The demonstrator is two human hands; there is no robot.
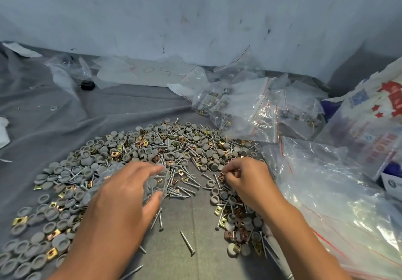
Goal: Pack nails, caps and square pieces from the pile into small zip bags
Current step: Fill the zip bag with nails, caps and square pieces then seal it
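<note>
Our left hand (126,194) grips a small clear zip bag (157,181), fingers and thumb curled round it, a grey cap visible inside. Our right hand (250,181) pinches a brass square piece (222,178) between thumb and fingertips. Both hands hover over the pile (152,149) of grey caps, nails and square pieces spread across the middle of the grey cloth (54,110). Filled bags (250,107) lie near the cloth's far right edge.
</note>
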